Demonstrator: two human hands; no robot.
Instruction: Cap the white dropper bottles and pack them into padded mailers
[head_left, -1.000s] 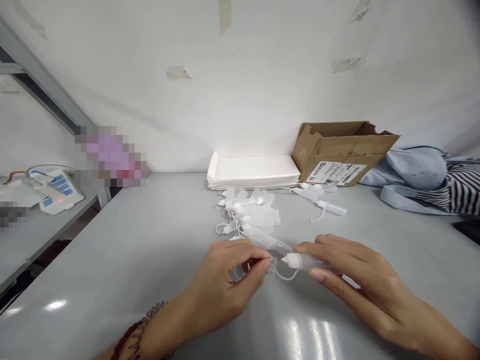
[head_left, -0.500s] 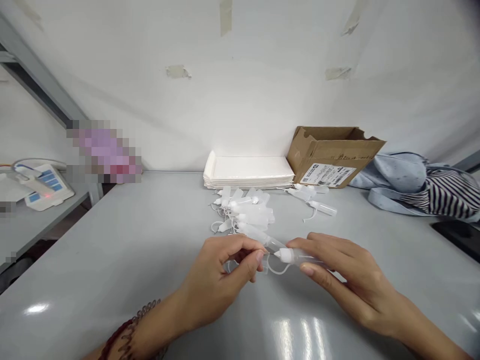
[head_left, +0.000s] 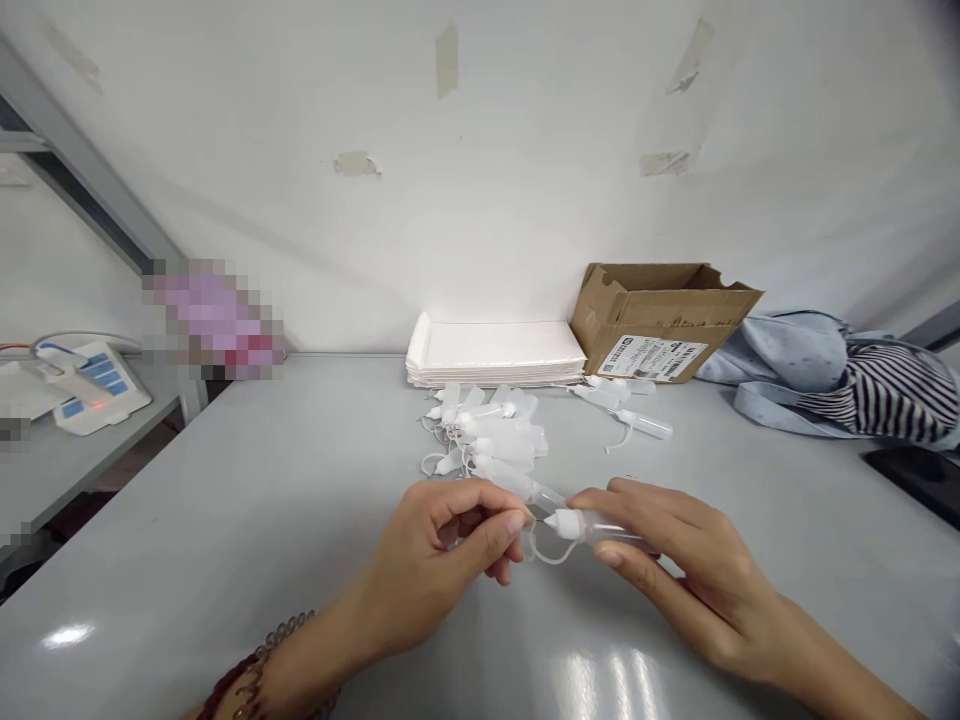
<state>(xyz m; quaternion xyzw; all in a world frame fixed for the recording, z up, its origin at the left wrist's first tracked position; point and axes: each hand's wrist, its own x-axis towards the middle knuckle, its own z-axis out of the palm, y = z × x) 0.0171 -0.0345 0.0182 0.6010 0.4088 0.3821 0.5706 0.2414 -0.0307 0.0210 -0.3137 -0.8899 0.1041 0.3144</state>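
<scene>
Grey table: right fingers grip a translucent bottle, its contents unclear.

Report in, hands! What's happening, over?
Right hand: holding bottle. Left hand: fingertips pinched near its nozzle, contents hidden. Bottle pile just beyond.

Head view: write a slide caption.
Right hand holding a translucent cylindrical plastic bottle, its white conical tip pointing toward the pinching left hand.

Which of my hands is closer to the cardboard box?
Right. Your right hand is in front of the cardboard box, on the side nearer you; your left hand is farther off, in front and to the left.
</scene>
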